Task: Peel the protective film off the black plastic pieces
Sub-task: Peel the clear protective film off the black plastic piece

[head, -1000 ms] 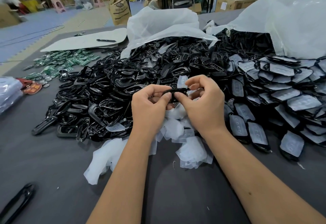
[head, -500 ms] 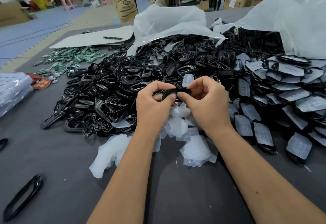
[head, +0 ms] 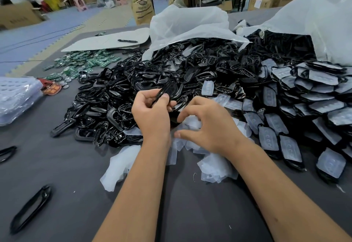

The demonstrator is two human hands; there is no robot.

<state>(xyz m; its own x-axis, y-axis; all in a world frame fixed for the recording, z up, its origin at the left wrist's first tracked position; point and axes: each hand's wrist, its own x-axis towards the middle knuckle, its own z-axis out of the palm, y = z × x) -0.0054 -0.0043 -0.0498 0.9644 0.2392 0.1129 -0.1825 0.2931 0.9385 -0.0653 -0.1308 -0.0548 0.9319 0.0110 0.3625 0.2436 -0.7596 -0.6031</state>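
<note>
The left hand (head: 152, 114) pinches one black piece (head: 167, 93) up at twelve o'clock of the peeled film (head: 190, 125), clear of the heap for handling (probably already stripped), while the right hand (head: 209, 127) hovers at three o'clock, fingers (head: 186, 113) apart, empty.

You see shiny black plastic pieces (head: 133, 89) piled on a dull grey cloth table cover (head: 190, 213). The peeled film scraps (head: 118, 167) look thin, soft and cloudy. The big bags (head: 190, 24) are thin, see-through plastic.
</note>
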